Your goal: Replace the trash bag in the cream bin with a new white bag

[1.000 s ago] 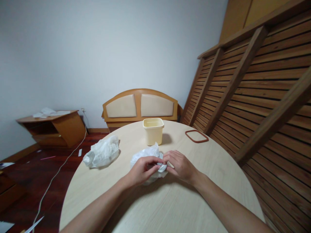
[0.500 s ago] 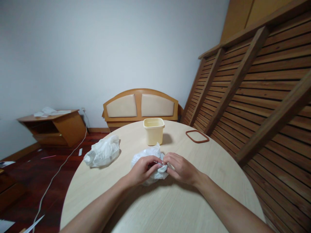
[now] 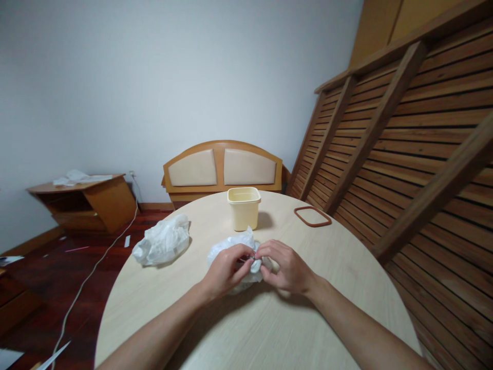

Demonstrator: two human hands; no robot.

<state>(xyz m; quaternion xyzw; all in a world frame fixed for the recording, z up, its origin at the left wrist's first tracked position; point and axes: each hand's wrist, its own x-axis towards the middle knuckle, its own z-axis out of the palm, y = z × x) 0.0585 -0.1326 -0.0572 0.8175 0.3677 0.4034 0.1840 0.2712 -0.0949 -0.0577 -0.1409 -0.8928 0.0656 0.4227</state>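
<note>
A crumpled white plastic bag (image 3: 223, 246) lies on the table in front of me, partly covered by both hands. My left hand (image 3: 231, 267) pinches the gathered plastic from the left. From the right, my right hand (image 3: 283, 267) grips the same bunched part, its fingertips almost meeting the left ones. What the bag contains is hidden. Just beyond it stands a pale yellow plastic bin (image 3: 244, 213), upright and without a lid. Another crumpled white plastic bag (image 3: 165, 241) rests to the left, apart from my hands.
A brown rounded-square frame (image 3: 313, 216) lies at the right of the round table (image 3: 300, 334). Wooden slatted panels (image 3: 385, 154) lean close on the right. Behind the table is a padded headboard (image 3: 221, 164). A low cabinet (image 3: 88, 200) and a cable (image 3: 87, 280) are on the left.
My fingers have shifted slightly on the bunched plastic, and the right hand has moved a little to the left and up. The bin, frame and other bag have stayed put.
</note>
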